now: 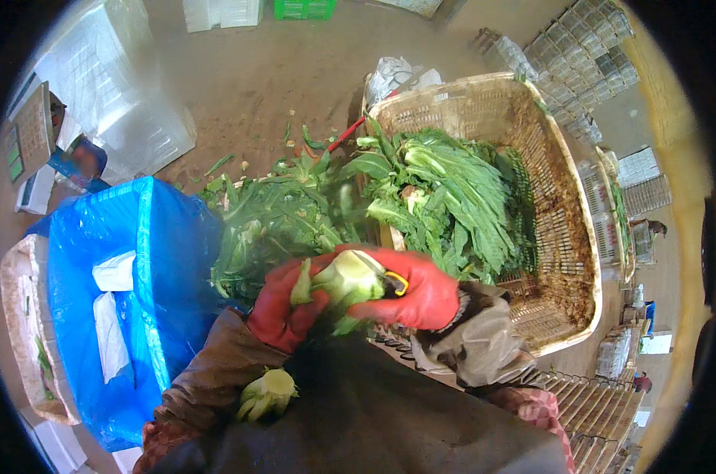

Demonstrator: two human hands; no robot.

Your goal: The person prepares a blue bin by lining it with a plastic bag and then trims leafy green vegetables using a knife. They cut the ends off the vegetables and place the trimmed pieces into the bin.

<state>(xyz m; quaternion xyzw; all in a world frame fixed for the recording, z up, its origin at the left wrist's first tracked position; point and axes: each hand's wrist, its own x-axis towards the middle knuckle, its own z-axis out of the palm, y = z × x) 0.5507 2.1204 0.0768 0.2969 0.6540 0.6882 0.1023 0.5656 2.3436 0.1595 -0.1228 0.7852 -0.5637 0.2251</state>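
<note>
Both my hands wear red gloves and meet around one pale green vegetable stalk (352, 274), whose cut end faces up. My left hand (293, 302) holds its left side, with a strip of leaf or peel by the fingers. Around its right side closes my right hand (414, 290), which also has a small tool with a yellow edge (397, 283) against the stalk; its kind is unclear. Another cut stalk (269, 394) lies on my dark apron near the left forearm. Beyond the hands is a heap of green leaves (275, 216).
At right stands a large dirty plastic basket (562, 237) partly filled with leafy stalks (459, 195). A container lined with blue plastic (147, 260) is at left, white pieces inside. Leaf scraps lie on the brown floor (245, 106). A person (642, 383) is far right.
</note>
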